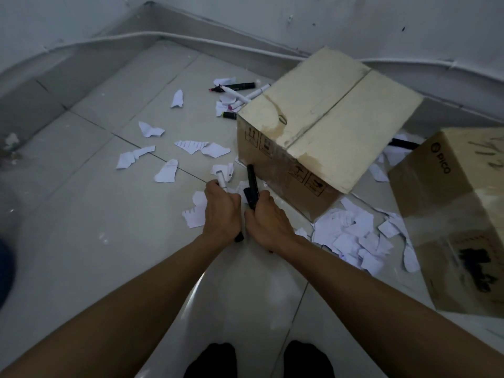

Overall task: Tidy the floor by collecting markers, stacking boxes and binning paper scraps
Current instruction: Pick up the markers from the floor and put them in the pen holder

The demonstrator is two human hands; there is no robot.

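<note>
Torn white paper scraps (166, 171) litter the pale tiled floor (90, 241) at 9-10 o'clock. Centre: left hand (221, 211) fisted round a white-barrelled marker (221, 181), right hand (268, 219) clamped on black markers (252, 186), hands touching. Big closed tan cardboard box (321, 118) at 1 o'clock w/ more loose markers (237, 90) behind it at 12. Printed brown cardboard box (458, 214) at 3, paper pile (354, 236) btwn them.

pale tiled floor (81, 241); white wall (354, 20); cable (218, 40) along grey skirting (68, 66).

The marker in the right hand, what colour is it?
Black, seen in the head view: marker in the right hand.
</note>
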